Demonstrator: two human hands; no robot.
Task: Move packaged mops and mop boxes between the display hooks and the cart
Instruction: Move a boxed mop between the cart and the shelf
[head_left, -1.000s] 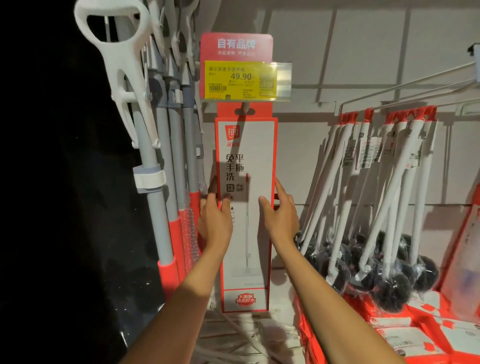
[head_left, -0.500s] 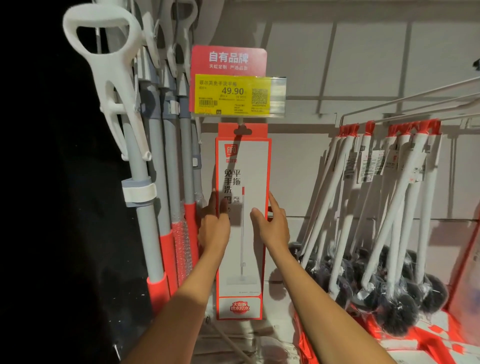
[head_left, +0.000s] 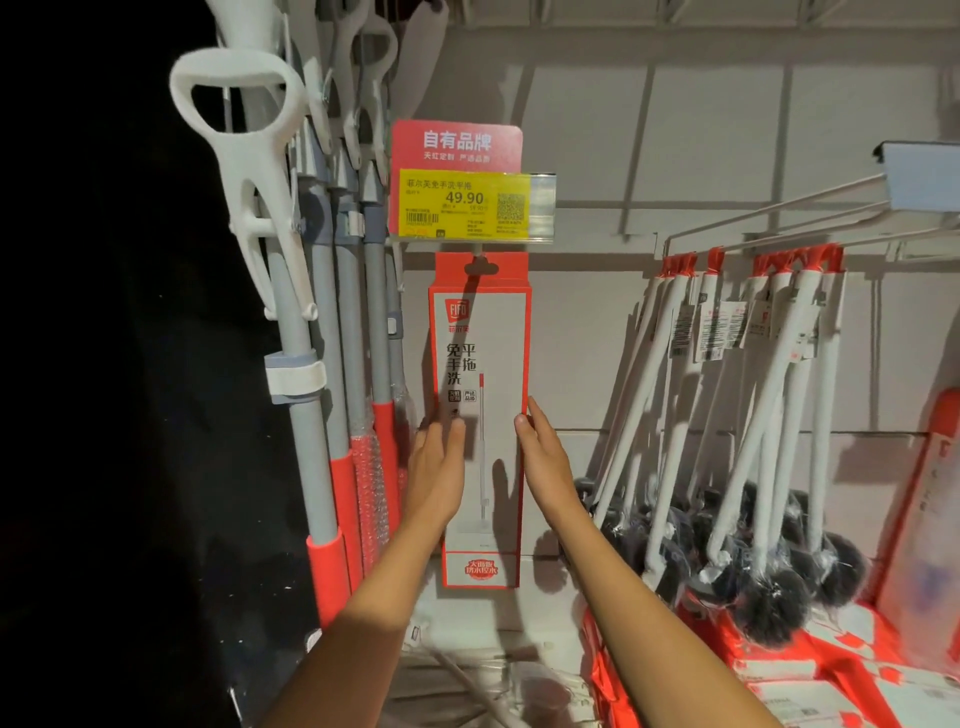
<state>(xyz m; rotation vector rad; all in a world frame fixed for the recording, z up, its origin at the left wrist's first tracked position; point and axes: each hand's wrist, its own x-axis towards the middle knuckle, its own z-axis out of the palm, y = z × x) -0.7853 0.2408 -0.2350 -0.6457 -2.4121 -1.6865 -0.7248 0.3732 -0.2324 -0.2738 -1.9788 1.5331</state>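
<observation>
A tall red-and-white mop box hangs upright by its top tab from a display hook, just under a yellow price tag. My left hand lies against the box's left edge, fingers straight and thumb on the front face. My right hand rests along the right edge, fingers also straight, with its thumb tip at the front corner. Both hands sit at the box's middle height. The cart is out of view.
Packaged mops with grey poles, red sleeves and white handles hang close on the left. White-handled dark brushes hang in a row on the right, under bare wire hooks. Red packages lie below them. The far left is dark.
The view has tilted upward, so the price tag and box sit lower in frame. Both hands have loosened from the box's sides, and their fingers are now straighter.
</observation>
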